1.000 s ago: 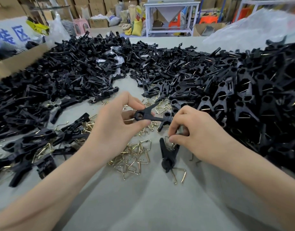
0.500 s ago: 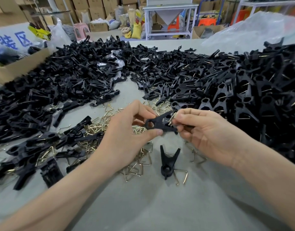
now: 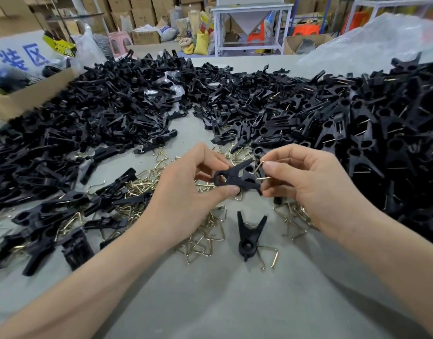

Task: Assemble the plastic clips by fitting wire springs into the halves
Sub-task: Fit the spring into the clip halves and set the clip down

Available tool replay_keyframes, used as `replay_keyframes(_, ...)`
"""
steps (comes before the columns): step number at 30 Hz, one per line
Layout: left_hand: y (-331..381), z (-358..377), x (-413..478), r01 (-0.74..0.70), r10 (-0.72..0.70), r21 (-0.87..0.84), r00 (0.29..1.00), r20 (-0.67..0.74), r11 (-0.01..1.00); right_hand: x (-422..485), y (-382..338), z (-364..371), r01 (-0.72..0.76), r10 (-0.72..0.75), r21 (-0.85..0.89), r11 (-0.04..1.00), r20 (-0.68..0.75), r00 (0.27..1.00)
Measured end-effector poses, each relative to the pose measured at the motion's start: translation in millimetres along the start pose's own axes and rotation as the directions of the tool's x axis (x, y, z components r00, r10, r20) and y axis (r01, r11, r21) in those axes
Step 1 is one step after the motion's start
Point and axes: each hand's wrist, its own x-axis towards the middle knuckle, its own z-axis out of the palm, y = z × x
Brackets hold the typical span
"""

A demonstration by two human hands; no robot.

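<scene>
The black clip (image 3: 231, 178) is pinched between the thumb and fingers of the left hand (image 3: 186, 192), raised just beyond the lone clip (image 3: 248, 237) lying on the table (image 3: 210, 302). The right hand (image 3: 308, 182) pinches a wire spring (image 3: 259, 167) at its forked end. Loose springs (image 3: 203, 236) lie left of the lone clip, and black heaps (image 3: 100, 113) spread beyond it.

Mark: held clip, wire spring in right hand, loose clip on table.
held clip (image 3: 232, 178), head view, mid body.
wire spring (image 3: 258, 167), head view, slanted leg.
loose clip (image 3: 247, 245), head view, round hub.

Right fingers (image 3: 274, 165) partly hide the wire spring (image 3: 259, 167).
</scene>
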Motion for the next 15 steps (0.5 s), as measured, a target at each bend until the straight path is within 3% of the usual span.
replay_keyframes(7, -1.4, 0.7, -0.5, 0.008, -0.007, -0.025, 0.999, 0.039, 1.000, -2.3, 5.0, 5.7, -0.048, 0.053, -0.079, 0.996, 0.063, 0.997)
replay_keyframes(15, -3.7, -1.0, 0.0, 0.016, -0.013, -0.051, 0.998, 0.064, 0.999, 2.9, 7.0, 0.6, -0.164, 0.162, 0.031, 0.986, 0.051, 0.985)
